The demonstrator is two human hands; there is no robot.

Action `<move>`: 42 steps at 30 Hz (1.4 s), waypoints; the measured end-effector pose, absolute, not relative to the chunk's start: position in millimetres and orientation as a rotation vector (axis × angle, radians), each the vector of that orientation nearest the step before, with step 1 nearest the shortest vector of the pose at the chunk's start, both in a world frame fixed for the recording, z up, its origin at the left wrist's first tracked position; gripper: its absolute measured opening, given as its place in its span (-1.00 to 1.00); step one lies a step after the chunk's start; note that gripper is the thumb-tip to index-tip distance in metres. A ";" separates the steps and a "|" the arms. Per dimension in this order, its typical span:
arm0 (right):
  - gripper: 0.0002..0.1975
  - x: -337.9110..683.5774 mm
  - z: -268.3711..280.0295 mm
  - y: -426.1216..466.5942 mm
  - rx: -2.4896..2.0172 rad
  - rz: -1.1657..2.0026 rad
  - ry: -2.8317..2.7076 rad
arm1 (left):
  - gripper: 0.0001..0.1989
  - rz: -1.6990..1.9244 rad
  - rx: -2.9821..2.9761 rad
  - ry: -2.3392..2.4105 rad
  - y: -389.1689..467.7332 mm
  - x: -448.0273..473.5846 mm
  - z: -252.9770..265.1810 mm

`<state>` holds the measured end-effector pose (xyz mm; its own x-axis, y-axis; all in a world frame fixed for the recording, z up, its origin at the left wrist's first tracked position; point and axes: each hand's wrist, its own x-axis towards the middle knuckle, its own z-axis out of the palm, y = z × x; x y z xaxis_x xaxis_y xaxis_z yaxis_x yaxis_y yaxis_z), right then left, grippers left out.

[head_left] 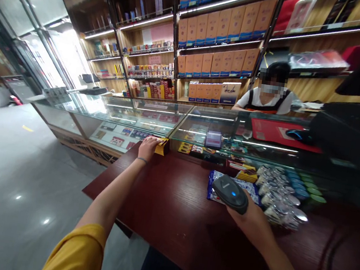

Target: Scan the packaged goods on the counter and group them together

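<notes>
Fingers [155,140] of your left hand [146,149] clasp yellow packs [162,147] at the table [171,196] edge; your right hand [253,218] grips a barcode scanner [230,193] over a blue-and-white packet [254,192], near silver-topped jars [279,205].

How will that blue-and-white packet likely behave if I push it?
The blue-and-white packet would probably slide rather than roll, since it lies flat on the dark red table. It might bend somewhat, given its thin pouch shape. Pushed right, it could bump the silver-topped containers clustered beside it.
</notes>
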<state>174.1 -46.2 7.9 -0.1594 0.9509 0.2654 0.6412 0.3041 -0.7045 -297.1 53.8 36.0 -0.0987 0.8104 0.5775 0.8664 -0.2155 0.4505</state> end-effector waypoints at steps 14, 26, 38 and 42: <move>-0.46 174.8 4.3 -45.9 -1.445 0.598 -1.922 | -0.64 -1.207 -2.141 -1.907 66.6 -293.0 29.2; -0.48 173.6 12.7 -46.6 -1.417 0.632 -1.900 | -0.54 -1.123 -2.069 -1.971 65.1 -290.5 21.9; -0.52 176.5 16.4 -43.7 -1.401 0.703 -1.734 | -0.29 -1.016 -2.022 -2.080 64.1 -277.9 36.3; -0.49 180.3 23.0 -43.1 -1.375 0.680 -1.675 | -0.27 -1.118 -1.993 -2.034 58.7 -259.3 38.7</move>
<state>180.3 -43.1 23.0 -0.0419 0.9632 0.2657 0.5058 0.2497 -0.8257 -259.3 58.7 38.7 -0.1490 0.8348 0.5299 0.8949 -0.1141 0.4314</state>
